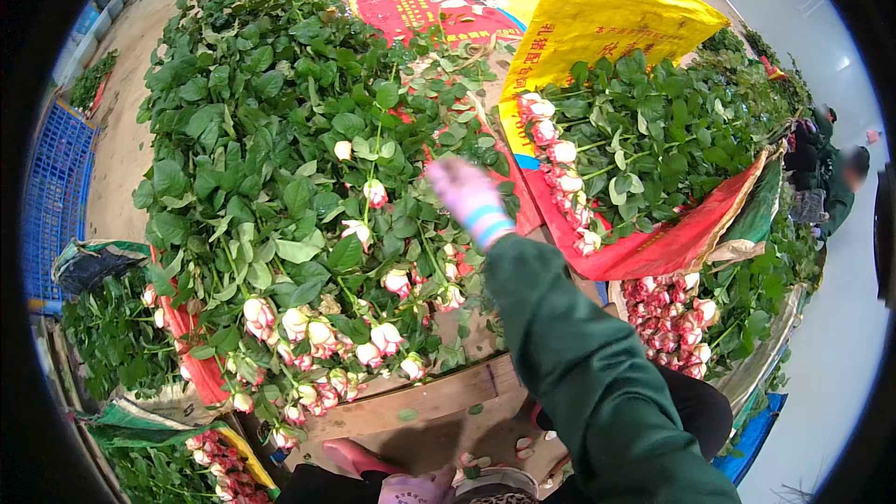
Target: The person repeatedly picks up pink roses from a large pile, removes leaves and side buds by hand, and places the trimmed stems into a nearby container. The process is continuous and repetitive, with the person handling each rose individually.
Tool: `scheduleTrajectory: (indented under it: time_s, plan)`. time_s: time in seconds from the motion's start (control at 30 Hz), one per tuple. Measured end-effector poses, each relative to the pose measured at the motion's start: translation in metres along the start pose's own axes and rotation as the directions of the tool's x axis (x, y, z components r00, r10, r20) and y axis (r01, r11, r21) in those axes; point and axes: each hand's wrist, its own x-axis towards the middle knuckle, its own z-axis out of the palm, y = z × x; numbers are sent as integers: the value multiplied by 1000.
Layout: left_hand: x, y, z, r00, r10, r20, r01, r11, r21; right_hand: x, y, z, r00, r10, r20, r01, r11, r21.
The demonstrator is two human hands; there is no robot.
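My right hand (465, 196), in a pink knitted glove with a blue-striped cuff, reaches over the right side of a big heap of leafy rose stems (266, 126). It is blurred, so its fingers and any grip are unclear. White roses with pink edges (322, 336) lie mostly along the heap's near side. Low in the picture, my left hand (416, 488) wears a pale pink glove near my lap. Its fingers are partly cut off by the frame, and whether it holds anything is hidden. Beside it stands a whitish round container (500, 479).
To the right, a red-and-yellow woven sack (609, 21) wraps a row of roses (560, 154). More bundled roses (668, 322) lie below it. A wooden board (420, 392) edges the heap. At left stands a blue plastic crate (59, 196). People (833, 168) work at far right.
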Motion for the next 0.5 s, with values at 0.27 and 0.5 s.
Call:
scheduleTrajectory:
  time_s: [0.27, 0.5]
  plan:
    - [0, 6, -5, 998, -48, 41, 47, 999, 19, 34, -84, 75, 972, 224, 75, -220, 973, -64]
    - [-6, 5, -11, 998, -43, 55, 42, 999, 27, 32, -40, 78, 985, 129, -114, -41, 818, 574]
